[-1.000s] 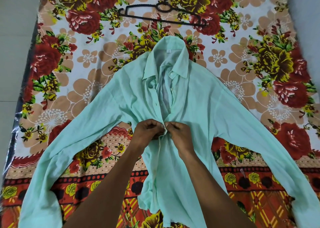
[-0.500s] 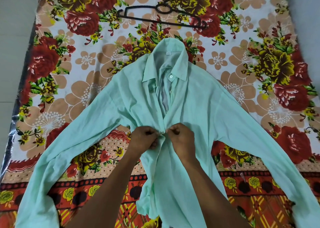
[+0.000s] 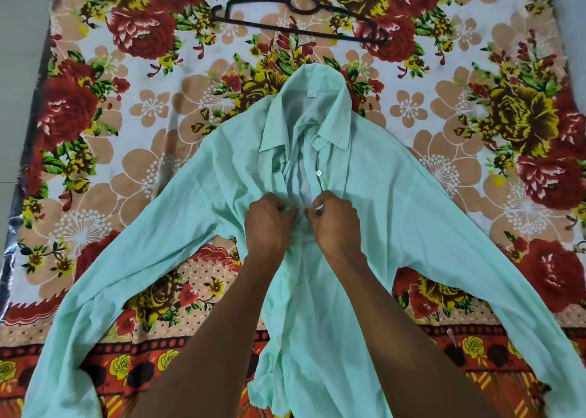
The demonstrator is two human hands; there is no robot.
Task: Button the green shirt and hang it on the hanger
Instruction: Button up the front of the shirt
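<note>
A pale green shirt (image 3: 396, 214) lies face up on the floral sheet, sleeves spread, collar pointing away from me. My left hand (image 3: 269, 224) pinches the left front edge at mid-chest. My right hand (image 3: 336, 224) pinches the right placket there, a white button showing at its fingertips. The two hands nearly touch over the opening. Above them the front gapes, with two white buttons visible on the right placket. Below them the front looks closed. A black hanger (image 3: 301, 21) lies flat beyond the collar.
The floral sheet (image 3: 126, 126) covers a mattress. Grey floor (image 3: 19, 69) runs along the left, and a dark shiny edge (image 3: 9, 227) borders the sheet on that side. The sleeves reach toward both lower corners.
Both hands have moved up the shirt front toward the collar and now pinch the plackets at a higher button. The view has shifted slightly, so the hanger sits nearer the top edge.
</note>
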